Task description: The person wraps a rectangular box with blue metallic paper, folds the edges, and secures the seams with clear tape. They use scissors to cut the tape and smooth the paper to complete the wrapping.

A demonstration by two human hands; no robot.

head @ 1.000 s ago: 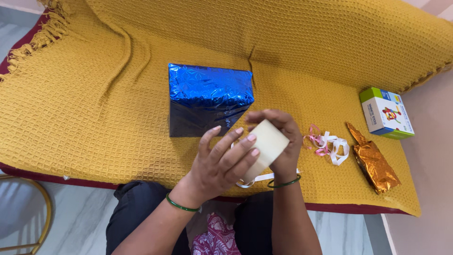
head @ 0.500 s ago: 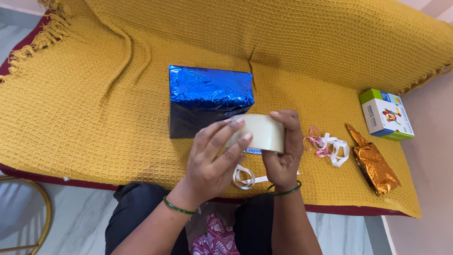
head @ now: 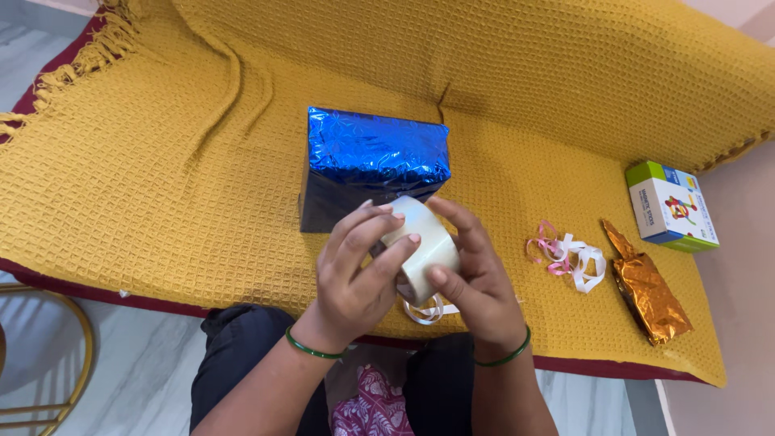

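Fingertips of the left hand are curled over the top of the roll of clear tape, picking at its band, while the right hand cups the roll from the other side with its thumb pressed on the face. Both hands are grasping that one roll, and I see it held up in the air above the front edge of the mustard waffle-weave blanket, just in front of the blue foil-wrapped box.

Risk from here, as I judge it: the loose tape end may be hard to find, and a nail scraping at the wrong spot could split the tape lengthwise. With both hands busy, the roll could also slip and drop onto the white ribbon loop lying under the hands at the front edge.

Counting now: one tape roll, one blue wrapped box near the blanket's middle, one tangle of pink and white curling ribbon to the right, one crumpled piece of gold foil wrap towards the front right corner, one small green-and-white carton at the right edge. Two green bangles, one on each wrist.
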